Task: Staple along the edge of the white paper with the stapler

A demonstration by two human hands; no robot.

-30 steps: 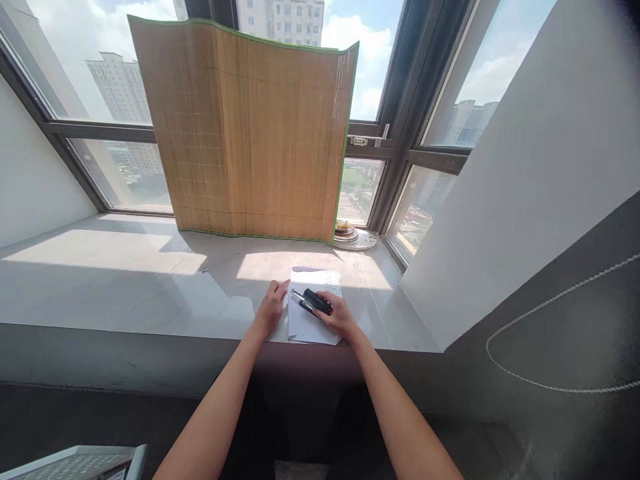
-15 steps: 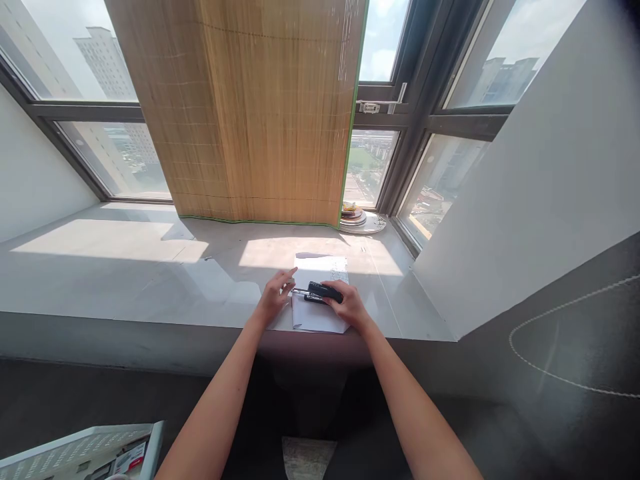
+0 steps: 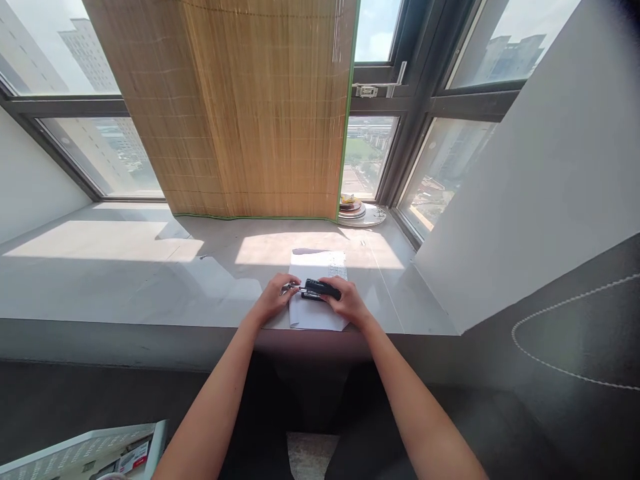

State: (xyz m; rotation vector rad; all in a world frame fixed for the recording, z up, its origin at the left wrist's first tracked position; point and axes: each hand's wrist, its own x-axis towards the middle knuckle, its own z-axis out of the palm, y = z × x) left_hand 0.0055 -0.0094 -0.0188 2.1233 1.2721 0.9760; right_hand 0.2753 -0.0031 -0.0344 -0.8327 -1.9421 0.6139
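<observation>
A black stapler (image 3: pixel 320 288) lies sideways over white sheets of paper (image 3: pixel 317 317), with a thin metal part reaching out from its left end. My right hand (image 3: pixel 349 303) is closed around the stapler's right end. At the other side, my left hand (image 3: pixel 273 298) has its thumb and fingers closed on the metal part. Whether a small piece such as a staple strip is also between those fingers is too small to tell. Handwriting shows on the upper right of the paper, which lies near the front edge of the white window ledge (image 3: pixel 125 287).
A bamboo blind (image 3: pixel 265 113) hangs down to the ledge behind the paper. Stacked plates (image 3: pixel 361 215) stand in the back right corner by the window. Below left is a white plastic basket (image 3: pixel 90 443) with items inside. A beaded cord (image 3: pixel 517 347) hangs at the right.
My left fingers, spread apart before, have come together on the metal part at the stapler's left end. My right hand keeps hold of the stapler. The view has tilted slightly.
</observation>
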